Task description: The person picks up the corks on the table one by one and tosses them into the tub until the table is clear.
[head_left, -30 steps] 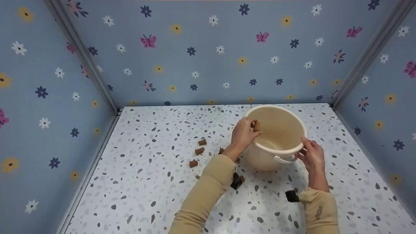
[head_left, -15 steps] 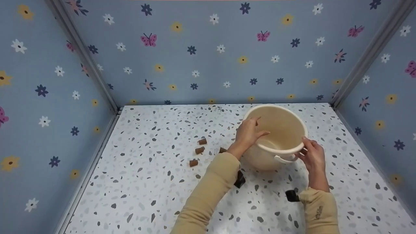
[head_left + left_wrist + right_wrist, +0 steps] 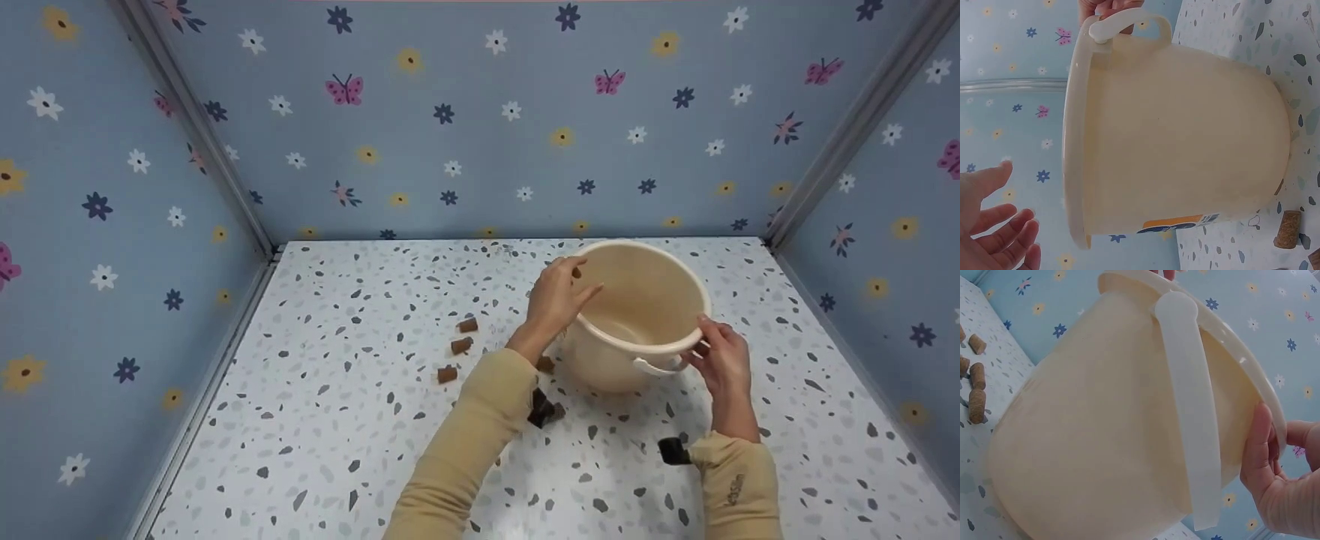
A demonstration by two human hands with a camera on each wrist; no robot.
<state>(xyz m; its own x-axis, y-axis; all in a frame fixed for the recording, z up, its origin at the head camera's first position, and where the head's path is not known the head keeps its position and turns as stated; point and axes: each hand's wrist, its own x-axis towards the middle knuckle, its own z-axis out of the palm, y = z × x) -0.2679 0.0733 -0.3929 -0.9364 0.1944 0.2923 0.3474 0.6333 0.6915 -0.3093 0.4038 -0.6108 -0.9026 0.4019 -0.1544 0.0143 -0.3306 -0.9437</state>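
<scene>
Steadying the cream plastic bucket (image 3: 604,367), the right hand (image 3: 724,358) grips its rim (image 3: 634,348) at that hand's own side. The left hand (image 3: 553,298) is empty at the opposite side, thumb and fingers apart. The bucket stands on the terrazzo-patterned tabletop (image 3: 337,420), mouth up; its handle (image 3: 1188,399) hangs down the outside. At least 5 corks (image 3: 461,346) lie loose on the tabletop, mostly left of the bucket, with 1 just beside its base.

Step in hand, as I judge it from here: releasing corks into the bucket. Keep the right-hand grip firm but light, so that the bucket neither flexes nor tips. Release each cork well inside the rim, low enough to limit bouncing. Clear the rim on withdrawal, since a snag could shift the bucket.

Comparison: 1.0 s earlier, the left hand pinches 1 cork over the mouth; now none shows in it, and it sits further back than 0.5 s earlier. The right hand keeps its place. I cannot tell where that cork rests.
</scene>
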